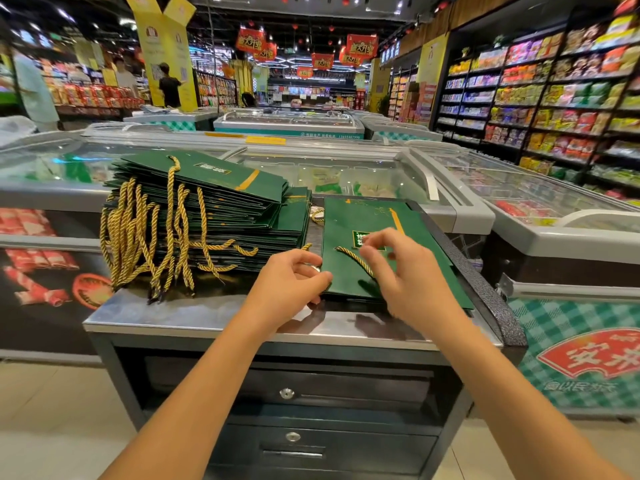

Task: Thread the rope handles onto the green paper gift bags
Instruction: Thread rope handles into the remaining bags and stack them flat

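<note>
Setting: supermarket aisle, lined at the right with shelves of packaged goods [540, 98]; glass-topped chest freezers [346, 174] are ranged behind the work area.
Work surface: steel-topped counter [166, 313] with drawers [294, 393] in its front.
Stack: flat green bags [214, 202] are piled on the left half of the counter, the top ones tilted; their gold rope handles [138, 237] hang over the near edge.
Task item: one green paper gift bag [360, 216] is laid flat on the right half of the counter, just beside the stack.
Rope: a gold rope [353, 258] lies on this bag's face, one end free, the other hidden under the right hand.
Left hand [291, 282]: the near left edge of the flat bag is pinched between thumb and curled fingers.
Right hand [405, 271]: held over the rope with fingers curled; motion blur prevents any finding on whether the rope is grasped.
</note>
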